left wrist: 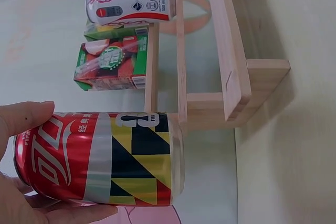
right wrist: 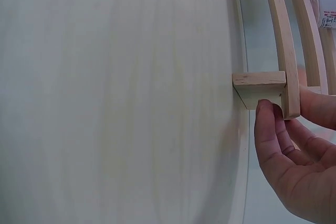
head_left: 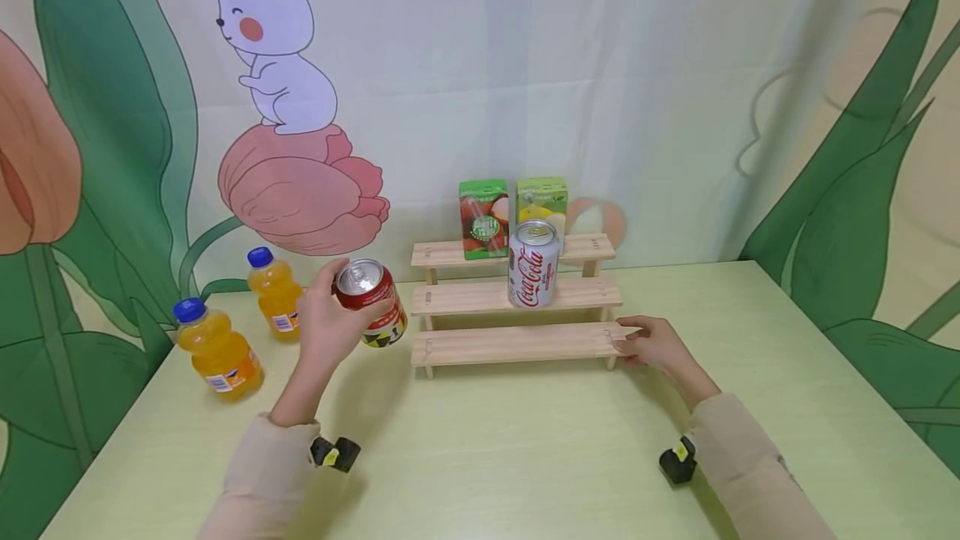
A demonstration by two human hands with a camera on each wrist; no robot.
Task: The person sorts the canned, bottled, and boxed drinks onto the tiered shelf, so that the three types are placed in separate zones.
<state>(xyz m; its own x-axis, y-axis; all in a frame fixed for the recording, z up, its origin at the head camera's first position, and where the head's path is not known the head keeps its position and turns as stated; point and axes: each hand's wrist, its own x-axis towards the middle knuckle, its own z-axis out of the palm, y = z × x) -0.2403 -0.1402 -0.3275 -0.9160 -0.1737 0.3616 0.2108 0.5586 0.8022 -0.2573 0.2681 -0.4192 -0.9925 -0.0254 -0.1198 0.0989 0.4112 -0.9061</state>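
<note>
My left hand (head_left: 328, 319) grips a red cola can (head_left: 371, 302) around its upper part, raised off the table to the left of a three-tier wooden rack (head_left: 495, 346). In the left wrist view the can (left wrist: 105, 158) shows a red top and a checkered black-and-yellow lower part. My right hand (head_left: 654, 343) pinches the right end of the rack's lowest board; in the right wrist view the thumb is on one side of the board (right wrist: 286, 51) and the fingers are on the other. On the middle tier a white Coca-Cola can (head_left: 533, 265) stands upright.
A green-and-red juice box (head_left: 483, 219) and a light green juice box (head_left: 543, 197), partly hidden by the white can, stand on the top tier. Two orange drink bottles with blue caps, one nearer (head_left: 219, 352) and one farther (head_left: 274, 294), stand at the left. Behind hangs a printed curtain (head_left: 450, 65).
</note>
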